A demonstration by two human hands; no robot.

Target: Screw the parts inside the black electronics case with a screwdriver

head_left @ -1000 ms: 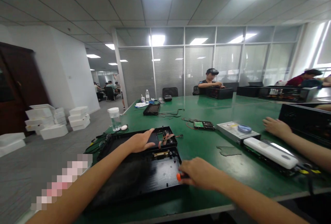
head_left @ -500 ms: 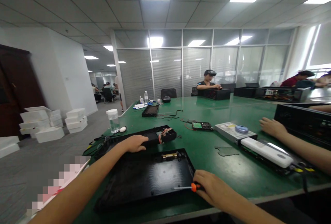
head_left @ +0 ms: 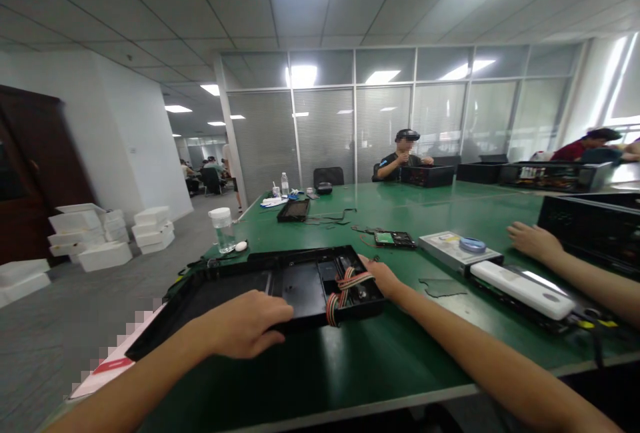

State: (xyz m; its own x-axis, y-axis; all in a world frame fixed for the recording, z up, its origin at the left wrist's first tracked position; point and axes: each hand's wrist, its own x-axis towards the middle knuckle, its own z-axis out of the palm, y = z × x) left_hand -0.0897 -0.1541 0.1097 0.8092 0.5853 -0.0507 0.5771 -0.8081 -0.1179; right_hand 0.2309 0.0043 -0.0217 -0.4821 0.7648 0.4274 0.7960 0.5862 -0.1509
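Several striped wires [head_left: 345, 293] loop over the right end of a black case [head_left: 300, 286]; whether it rests flat on the green counter [head_left: 370, 373] I cannot tell. The left hand [head_left: 250, 323] grips its near wall, fingers curled narrow, and the right hand [head_left: 384, 278] clasps its right end, fingertips partly hidden. Beyond are 1 clear jar [head_left: 223, 236] and 1 green circuit board [head_left: 385, 239].

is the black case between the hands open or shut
Open: the black case shows its interior, with striped ribbon cables over its near rim.
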